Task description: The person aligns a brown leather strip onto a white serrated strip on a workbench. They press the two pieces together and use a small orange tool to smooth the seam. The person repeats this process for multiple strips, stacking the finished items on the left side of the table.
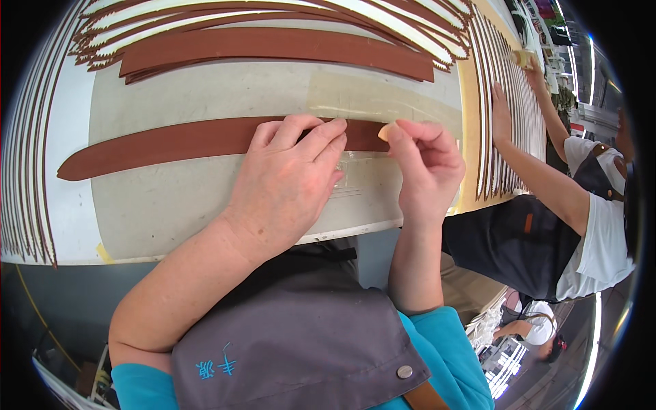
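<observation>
A long brown leather-like strip with a pointed left end lies across the grey work surface. My left hand rests palm down on it, fingers stretched over the strip near its right part and bearing on it. At the strip's right end, my right hand pinches a small orange-tan piece between thumb and fingertips. The kind of this piece cannot be made out. What lies under my left palm is hidden.
A stack of brown strips lies beyond, with more strips fanned on white backing behind it. Rows of narrow strips stand at the left and right. A co-worker's hand touches the right row. Clear tape lies below the strip.
</observation>
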### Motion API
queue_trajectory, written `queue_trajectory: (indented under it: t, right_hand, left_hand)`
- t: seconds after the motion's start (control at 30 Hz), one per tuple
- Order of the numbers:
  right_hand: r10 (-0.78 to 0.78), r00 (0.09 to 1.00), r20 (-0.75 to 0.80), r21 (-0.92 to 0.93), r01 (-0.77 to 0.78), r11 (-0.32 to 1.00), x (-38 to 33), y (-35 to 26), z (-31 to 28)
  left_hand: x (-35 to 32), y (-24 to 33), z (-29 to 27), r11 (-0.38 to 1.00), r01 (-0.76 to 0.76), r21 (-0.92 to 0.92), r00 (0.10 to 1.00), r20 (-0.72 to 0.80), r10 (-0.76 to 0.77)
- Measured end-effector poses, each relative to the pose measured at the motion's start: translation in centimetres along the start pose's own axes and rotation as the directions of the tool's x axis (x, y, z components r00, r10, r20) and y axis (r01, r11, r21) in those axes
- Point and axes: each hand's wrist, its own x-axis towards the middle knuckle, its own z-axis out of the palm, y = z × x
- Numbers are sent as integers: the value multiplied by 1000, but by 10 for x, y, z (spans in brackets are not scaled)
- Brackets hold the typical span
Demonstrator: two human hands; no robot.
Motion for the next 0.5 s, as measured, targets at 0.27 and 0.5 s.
queue_trajectory:
  t: [0.27,0.5]
  right_hand:
    - [55,995,86,-59,-50,997,24,10,14]
    - [61,994,91,-200,-42,979,23,16,18]
  left_hand:
    - [1,0,-1,1000,4,-7,1000,10,-4]
    - [1,-1,-2,1000,20,-7,999,26,-20]
